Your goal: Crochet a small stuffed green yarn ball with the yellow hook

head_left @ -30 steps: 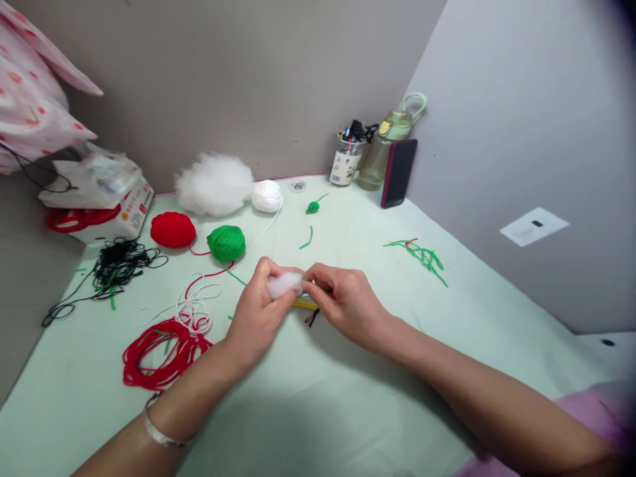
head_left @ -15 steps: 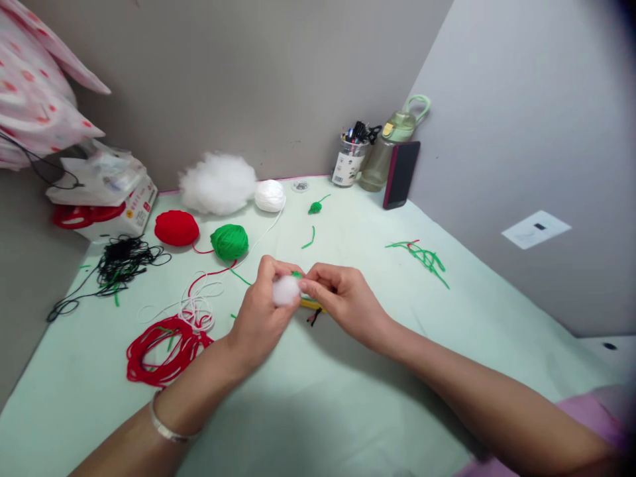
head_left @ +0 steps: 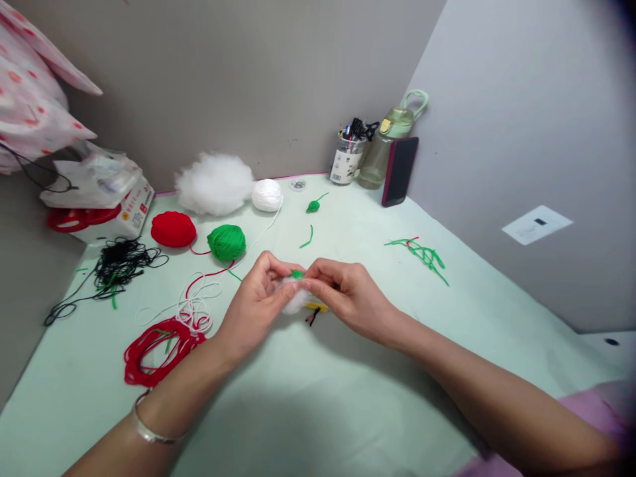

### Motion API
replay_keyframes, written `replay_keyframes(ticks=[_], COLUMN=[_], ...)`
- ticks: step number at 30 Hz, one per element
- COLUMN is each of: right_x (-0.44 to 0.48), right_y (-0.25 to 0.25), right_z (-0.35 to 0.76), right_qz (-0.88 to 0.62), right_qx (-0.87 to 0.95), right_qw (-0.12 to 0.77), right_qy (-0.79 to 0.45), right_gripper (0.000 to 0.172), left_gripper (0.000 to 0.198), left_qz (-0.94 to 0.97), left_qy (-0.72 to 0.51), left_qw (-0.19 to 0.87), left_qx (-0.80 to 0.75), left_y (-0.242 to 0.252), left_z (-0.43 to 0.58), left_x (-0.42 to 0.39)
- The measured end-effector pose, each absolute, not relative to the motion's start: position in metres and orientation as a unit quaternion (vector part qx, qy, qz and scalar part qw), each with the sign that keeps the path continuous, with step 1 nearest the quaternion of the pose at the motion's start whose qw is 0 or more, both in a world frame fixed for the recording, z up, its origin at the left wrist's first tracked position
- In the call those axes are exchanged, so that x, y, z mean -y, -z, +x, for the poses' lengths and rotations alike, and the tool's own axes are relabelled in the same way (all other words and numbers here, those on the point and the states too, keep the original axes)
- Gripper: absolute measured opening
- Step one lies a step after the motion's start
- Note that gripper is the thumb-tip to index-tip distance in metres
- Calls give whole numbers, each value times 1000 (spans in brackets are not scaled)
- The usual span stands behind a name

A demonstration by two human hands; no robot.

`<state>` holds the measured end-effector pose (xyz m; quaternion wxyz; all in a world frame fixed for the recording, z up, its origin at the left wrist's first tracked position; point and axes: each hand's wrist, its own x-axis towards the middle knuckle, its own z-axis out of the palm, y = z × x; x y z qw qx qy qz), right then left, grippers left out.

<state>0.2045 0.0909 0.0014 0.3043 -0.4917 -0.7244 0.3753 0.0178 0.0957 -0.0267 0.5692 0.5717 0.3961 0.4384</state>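
Snugly, white tuft (head_left: 297, 302) in left-hand grip (head_left: 254, 301).

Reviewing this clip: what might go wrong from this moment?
The stuffing tuft is pinched between the left hand and right hand; its loose fibres may pull apart or drop. The left forearm lies close to the red yarn loops and might drag or tangle them.
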Motion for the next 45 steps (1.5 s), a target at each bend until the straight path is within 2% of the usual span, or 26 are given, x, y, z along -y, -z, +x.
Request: replay_keyframes(ticks=[5, 11, 13, 15, 17, 19, 21, 22, 26, 30, 34, 37, 39, 45], right_x=[-78, -86, -94, -99, -102, -101, -100, -100, -97, -96, -99, -101, -101, -99], right_y=[-4, 1, 2, 1, 0, -2, -3, -3, -1, -1, -3, -2, 1, 8], right_z=[194, 196, 202, 207, 210, 209, 208, 206, 203, 203, 208, 210, 209, 204], right_qz=[-493, -486, -472, -449, -407, -357, -339, -355, -475, -490, -499, -495, -497, -508], right_qx=[735, 742, 754, 747, 714, 654, 598, 591, 683, 734, 735, 735, 726, 721], right_qw=[281, 265, 290, 359, 415, 435, 431, 424, 343, 268, 264, 256, 260, 286], right_qy=[-372, -378, -352, -334, -389, -506, -585, -587, -437, -388, -375, -387, -399, -376], right_gripper=[23, 20, 17, 16, 21, 27, 23, 19, 6, 18, 18, 26, 29, 29], left_gripper=[10, 19, 19, 19, 19, 17, 15, 15, 19, 17, 15, 36, 43, 35], left_qz=[607, 616, 611, 606, 597, 584, 568, 559, 530, 505, 475, 458, 448, 458], left_qy=[-473, -525, -536, -537, -532, -523, -517, -515, -513, -495, -482, -479, -475, -460], left_qw=[484, 423, 422, 428, 438, 449, 463, 471, 509, 562, 610, 629, 640, 642], left_qx=[-417, -407, -402, -402, -411, -428, -443, -448, -443, -429, -412, -407, -405, -407], left_y=[41, 50, 49, 47, 43, 39, 35, 33, 28, 27, 27, 27, 28, 32], left_z=[22, 20, 20, 21, 22, 24, 26, 27, 29, 27, 24, 25, 26, 30], left_x=[-93, -94, -95, -95, -93, -91, -90, -89, -88, -88, -90, -93, -94, -91])
